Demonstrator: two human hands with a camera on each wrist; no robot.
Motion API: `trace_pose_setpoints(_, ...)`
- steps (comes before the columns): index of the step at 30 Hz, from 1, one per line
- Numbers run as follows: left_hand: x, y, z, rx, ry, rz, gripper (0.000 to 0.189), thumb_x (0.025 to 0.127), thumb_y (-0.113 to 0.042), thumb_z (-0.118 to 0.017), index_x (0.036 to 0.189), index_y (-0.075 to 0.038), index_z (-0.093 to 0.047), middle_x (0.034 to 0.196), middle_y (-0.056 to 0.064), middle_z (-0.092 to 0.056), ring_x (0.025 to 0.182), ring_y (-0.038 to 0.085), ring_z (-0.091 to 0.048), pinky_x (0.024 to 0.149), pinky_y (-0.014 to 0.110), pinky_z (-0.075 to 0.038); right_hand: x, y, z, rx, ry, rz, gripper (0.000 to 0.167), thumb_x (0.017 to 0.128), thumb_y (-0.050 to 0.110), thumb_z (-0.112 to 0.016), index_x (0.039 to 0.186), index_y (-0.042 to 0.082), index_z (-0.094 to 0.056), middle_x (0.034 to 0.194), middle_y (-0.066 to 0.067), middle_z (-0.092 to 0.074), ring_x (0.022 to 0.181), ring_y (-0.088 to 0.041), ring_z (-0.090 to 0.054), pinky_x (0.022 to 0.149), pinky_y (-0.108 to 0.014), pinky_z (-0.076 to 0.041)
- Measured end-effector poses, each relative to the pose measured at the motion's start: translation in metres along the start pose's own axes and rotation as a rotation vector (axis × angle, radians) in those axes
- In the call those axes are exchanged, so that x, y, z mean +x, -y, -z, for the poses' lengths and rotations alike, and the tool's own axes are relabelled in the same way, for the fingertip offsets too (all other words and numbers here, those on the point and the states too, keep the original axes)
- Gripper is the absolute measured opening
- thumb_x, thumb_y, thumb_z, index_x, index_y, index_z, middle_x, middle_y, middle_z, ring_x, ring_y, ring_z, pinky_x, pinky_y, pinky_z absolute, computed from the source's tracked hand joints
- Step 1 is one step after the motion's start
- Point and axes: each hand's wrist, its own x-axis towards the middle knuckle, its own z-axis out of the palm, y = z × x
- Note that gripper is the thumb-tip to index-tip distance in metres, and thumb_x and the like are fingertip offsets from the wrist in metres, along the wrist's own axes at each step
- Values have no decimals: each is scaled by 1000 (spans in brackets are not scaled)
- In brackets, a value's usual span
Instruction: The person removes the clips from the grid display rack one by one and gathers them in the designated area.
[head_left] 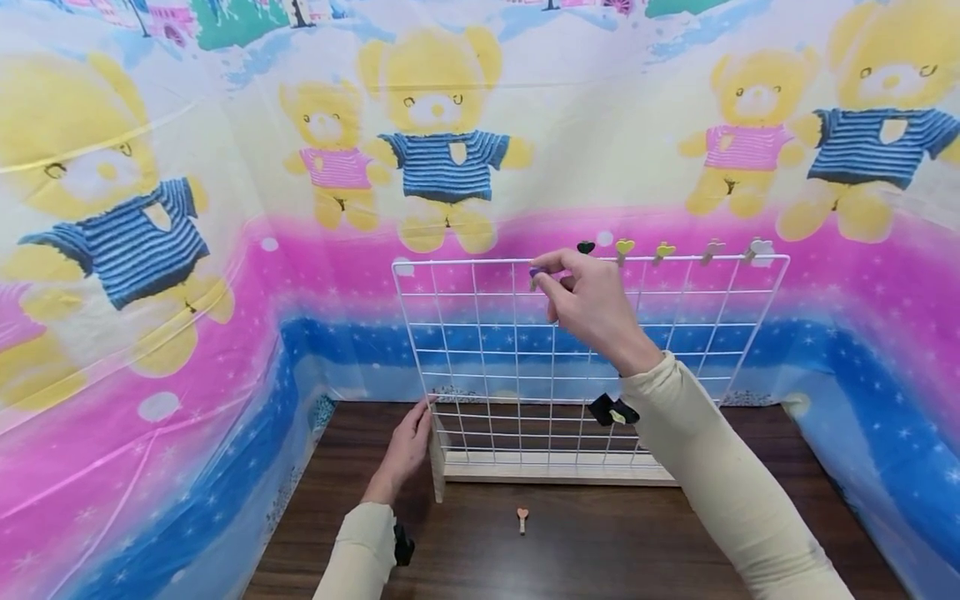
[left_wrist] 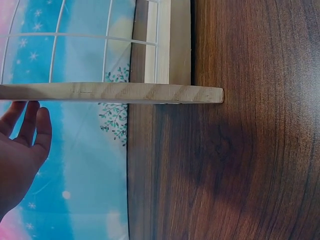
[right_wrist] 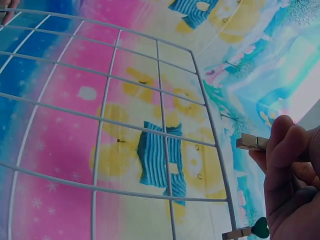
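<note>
Between thumb and fingers my right hand (head_left: pixel 588 300) pinches a small wooden clothespin (right_wrist: pixel 250 142) with a purple heart, close by the top wire of a white grid rack (head_left: pixel 513 352). In the right wrist view the clothespin's wooden tips point toward the grid, apart from its edge wire. My left hand (head_left: pixel 408 446) rests its straight fingertips against the rack's wooden side post (left_wrist: pixel 145 92). Along the top wire sit a dark green heart clothespin (head_left: pixel 586 247), a yellow one (head_left: pixel 625 248), another yellow one (head_left: pixel 664 251), a pale pinkish one (head_left: pixel 712 250) and a white one (head_left: pixel 759 248).
An orange heart clothespin (head_left: pixel 522 520) lies on the dark wooden table (head_left: pixel 600 542) in front of the rack. The rack's wooden base bar (head_left: pixel 555 473) runs along its bottom. A cloth (head_left: pixel 600 150) printed with bears hangs behind and around the table.
</note>
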Motion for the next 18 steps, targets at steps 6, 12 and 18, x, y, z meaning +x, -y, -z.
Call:
trace_pose_setpoints(6, 0, 0, 0, -3, 8, 18, 39, 104, -24, -37, 141, -15, -45, 145, 15, -39, 131, 34, -36, 101, 54, -32, -20, -11, -1, 14, 9, -13, 19, 96, 17, -58, 111, 8, -66, 72, -2, -63, 47, -21, -55, 41, -30, -44)
trace_pose_setpoints(12, -1, -1, -1, -11, -3, 6, 38, 104, -23, -38, 140, -16, -46, 143, 17, -41, 130, 35, -38, 100, 54, -33, -46, -29, -6, 35, 39, -68, 19, 95, 18, -59, 112, 10, -66, 75, -4, -66, 46, -18, -54, 41, -31, -45)
trace_pose_setpoints(18, 0, 1, -1, 1, -11, 4, 37, 104, -24, -39, 139, -15, -48, 142, 16, -43, 129, 33, -39, 101, 52, -33, -68, -48, -17, 29, 71, -143, 19, 95, 20, -60, 111, 13, -66, 65, -2, -61, 47, -18, -54, 38, -30, -40)
